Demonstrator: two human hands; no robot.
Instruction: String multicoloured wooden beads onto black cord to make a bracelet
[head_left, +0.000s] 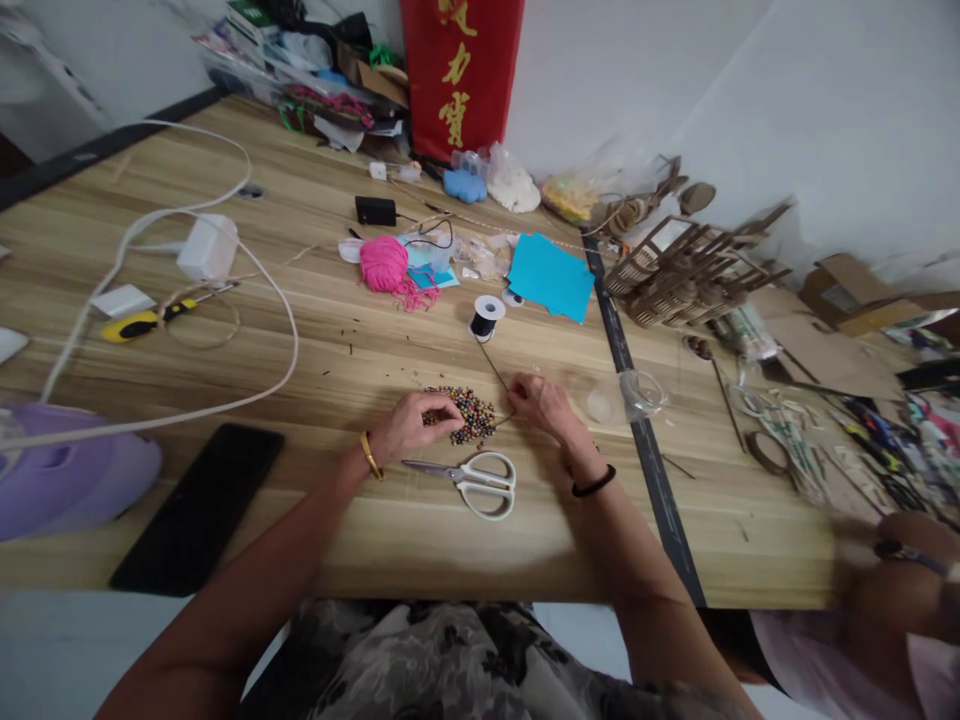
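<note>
A pile of small multicoloured beads (pixel 474 416) lies on the wooden table. My left hand (pixel 420 424) is at the pile's left side, thumb and forefinger brought together over the beads; whatever they pinch is too small to make out. To the right of the pile, my right hand (pixel 541 404) is closed on a thin dark cord (pixel 495 366). That cord runs back to a white spool (pixel 487 316) wound with black. A short end of it shows below the right fingers, near the beads. White-handled scissors (pixel 486 486) lie just in front of the pile, touched by neither hand.
A black phone (pixel 199 510) and a purple object (pixel 82 465) lie at left, beside a white cable (pixel 289 345). Pink yarn (pixel 385 264) and blue sheets (pixel 551 275) are behind the spool. Clear plastic cups (pixel 641 396) stand right. Another person's arm (pixel 911 540) rests at far right.
</note>
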